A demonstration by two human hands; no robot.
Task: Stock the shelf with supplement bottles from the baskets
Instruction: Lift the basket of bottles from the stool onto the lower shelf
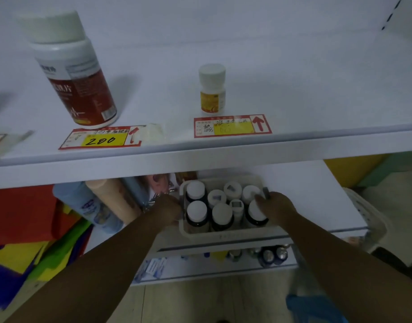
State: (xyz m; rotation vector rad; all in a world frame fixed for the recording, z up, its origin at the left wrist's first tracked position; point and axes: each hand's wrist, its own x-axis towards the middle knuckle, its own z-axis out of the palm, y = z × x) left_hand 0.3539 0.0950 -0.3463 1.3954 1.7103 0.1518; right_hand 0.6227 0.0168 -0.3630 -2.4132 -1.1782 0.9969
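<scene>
The stocking looks barely begun. On the upper shelf (293,94) stand only two bottles: a large red-labelled bottle (72,68) at about ten o'clock in the view and a small yellow-labelled bottle (212,88) near twelve o'clock, each behind its own price tag (100,138). The rest of that shelf is bare.

Lower down, at about six o'clock, a white basket (223,233) rests on the lower shelf (316,201), packed with roughly eight white-capped bottles (221,215), all upright and close together. The left hand (165,210) is closed on the basket's left rim; the right hand (278,209) grips its right rim, with fingertips touching the cap of a dark bottle (256,213) at that side. Neither hand holds a single bottle.

By my reading, nearly the whole basket remains to be shelved.
</scene>
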